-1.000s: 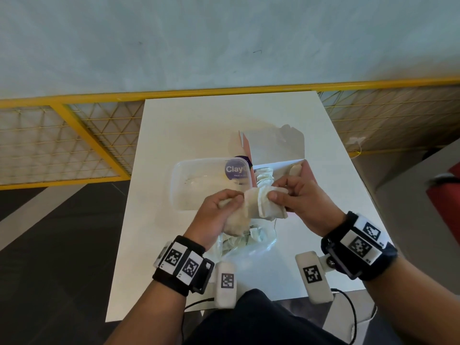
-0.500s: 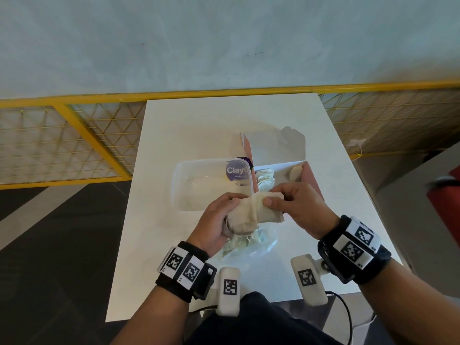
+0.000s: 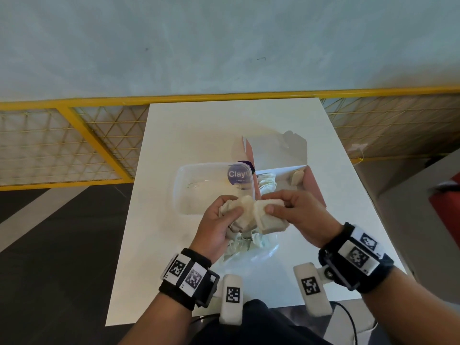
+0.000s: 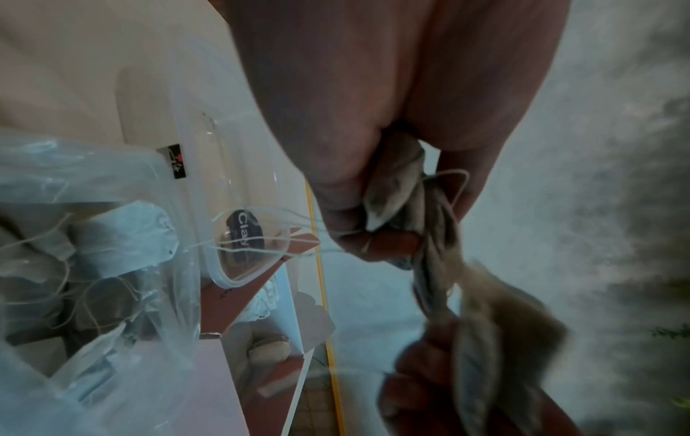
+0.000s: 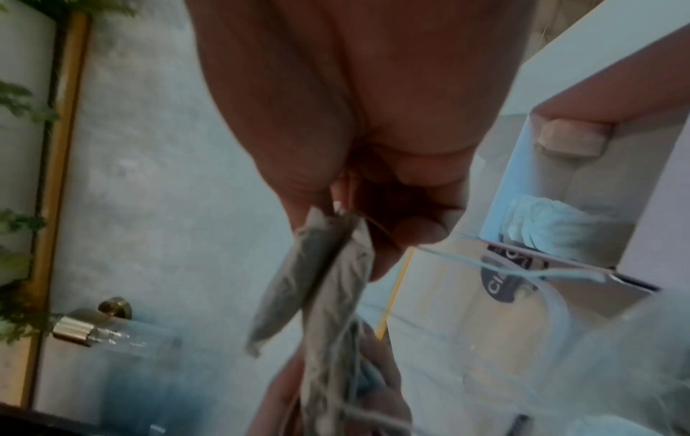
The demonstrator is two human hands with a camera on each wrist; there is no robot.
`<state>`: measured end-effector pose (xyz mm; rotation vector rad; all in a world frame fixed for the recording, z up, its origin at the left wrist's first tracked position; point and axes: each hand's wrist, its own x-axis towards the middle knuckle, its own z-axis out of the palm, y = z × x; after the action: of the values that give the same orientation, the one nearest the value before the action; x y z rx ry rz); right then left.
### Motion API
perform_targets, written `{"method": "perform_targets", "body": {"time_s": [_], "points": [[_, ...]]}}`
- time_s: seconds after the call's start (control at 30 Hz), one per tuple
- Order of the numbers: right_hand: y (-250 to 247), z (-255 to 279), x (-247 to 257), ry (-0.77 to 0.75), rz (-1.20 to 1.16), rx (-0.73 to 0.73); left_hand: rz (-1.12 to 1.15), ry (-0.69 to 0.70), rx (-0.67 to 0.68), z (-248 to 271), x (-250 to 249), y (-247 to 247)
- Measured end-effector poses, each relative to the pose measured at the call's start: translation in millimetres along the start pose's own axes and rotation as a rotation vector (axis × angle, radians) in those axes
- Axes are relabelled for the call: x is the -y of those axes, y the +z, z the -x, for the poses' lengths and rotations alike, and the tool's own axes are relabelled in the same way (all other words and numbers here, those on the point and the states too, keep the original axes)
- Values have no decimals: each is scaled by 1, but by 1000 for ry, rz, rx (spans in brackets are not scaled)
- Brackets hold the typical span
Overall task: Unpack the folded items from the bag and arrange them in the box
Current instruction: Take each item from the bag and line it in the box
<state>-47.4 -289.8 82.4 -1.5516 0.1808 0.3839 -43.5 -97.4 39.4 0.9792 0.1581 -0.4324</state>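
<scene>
A bunch of beige folded sachets with strings hangs above the clear plastic bag near the table's front. My left hand grips the bunch's left end, and my right hand pinches its right end. In the left wrist view, thin strings trail from the sachets toward the bag, which still holds more sachets. The right wrist view shows two sachets pinched flat between thumb and fingers. The open pink box behind my hands holds a few pale sachets.
A clear plastic tub with a purple "Clay" label stands left of the box, touching it. The box lid stands upright at the back. The white table ends at a yellow mesh railing; floor drops off on both sides.
Both hands have drawn the bunch back from the box's front edge toward me. The sachets are now more bunched and stretched between the two hands.
</scene>
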Motion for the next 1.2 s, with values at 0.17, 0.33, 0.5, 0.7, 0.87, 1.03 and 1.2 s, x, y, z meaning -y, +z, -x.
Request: {"method": "perform_targets", "body": {"time_s": [0.17,0.33,0.5,0.7,0.87,1.03,1.2], "points": [[14,-2,-8,8,24,12,15,-5,43,3,2,6],[14,1,-8,-9,13,-19,69,-58,40,3,1,2],[10,6,-6,40,22,47,-3,-1,-11,4,0,1],[11,11,-3,21,116,33,13,70,24,6,-2,1],[7,10,-4,-11,258,-7,-47,5,40,7,-2,0],[8,6,1,-62,546,40,-237,-42,75,10,1,3],[-3,0,8,-48,517,16,-278,16,-35,5,4,-10]]}}
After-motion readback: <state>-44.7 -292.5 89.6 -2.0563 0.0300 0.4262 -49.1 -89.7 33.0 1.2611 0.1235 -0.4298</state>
